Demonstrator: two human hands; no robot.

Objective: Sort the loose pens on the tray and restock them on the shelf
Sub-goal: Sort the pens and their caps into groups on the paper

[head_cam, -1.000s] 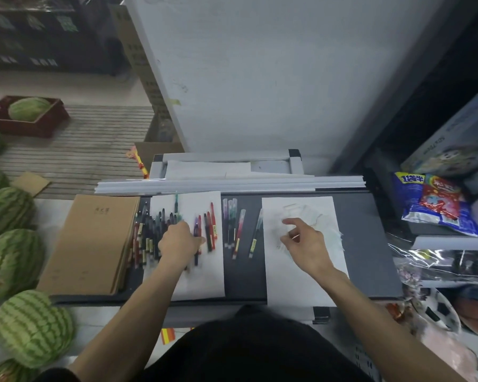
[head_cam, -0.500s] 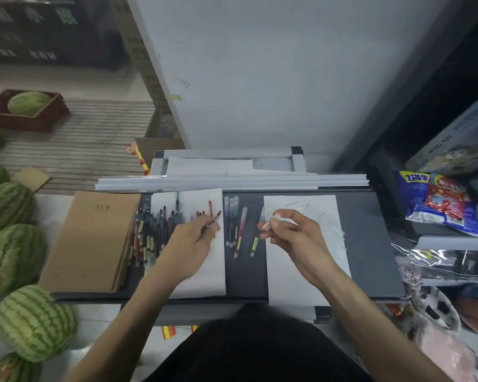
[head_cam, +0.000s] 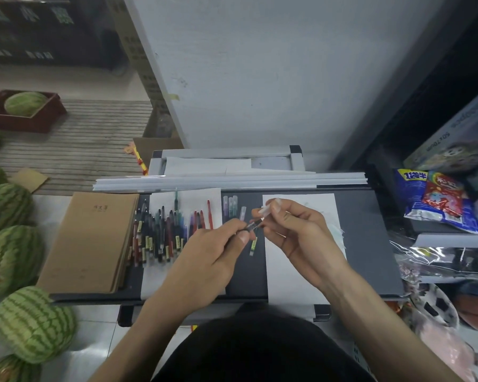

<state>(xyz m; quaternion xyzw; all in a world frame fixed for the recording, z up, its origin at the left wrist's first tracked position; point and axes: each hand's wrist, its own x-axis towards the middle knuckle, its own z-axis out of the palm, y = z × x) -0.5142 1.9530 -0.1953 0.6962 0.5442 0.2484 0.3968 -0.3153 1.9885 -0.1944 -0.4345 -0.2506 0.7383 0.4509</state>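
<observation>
Pens (head_cam: 160, 232) lie loose in a dense heap on the left white sheet (head_cam: 160, 279) of the dark tray (head_cam: 367, 238); one of them has been taken out within the last second. The left hand (head_cam: 210, 257), which lay on the heap a second ago, now pinches a dark pen (head_cam: 253, 224) between thumb and fingers, above the bare strip of tray between the two sheets. The right hand (head_cam: 295, 232), which was then reaching onto the right white sheet (head_cam: 290, 282), now pinches a clear cap (head_cam: 269, 206) and holds it at the pen's tip. Judgement: this pen is being capped before it joins the sorted row, so sorting is at an early stage and restocking has not begun. Count: heap, too crowded to count, some two dozen or more; sorted pens with clear caps (head_cam: 229, 205) on the bare strip, three side by side, a fourth just beside them, a fifth partly hidden under the hands. White sheets, two. Stack of brown notebooks (head_cam: 91, 238), one, at the tray's left end. Watermelons (head_cam: 11, 257), six along the left edge and one more in a red crate (head_cam: 47, 117).
</observation>
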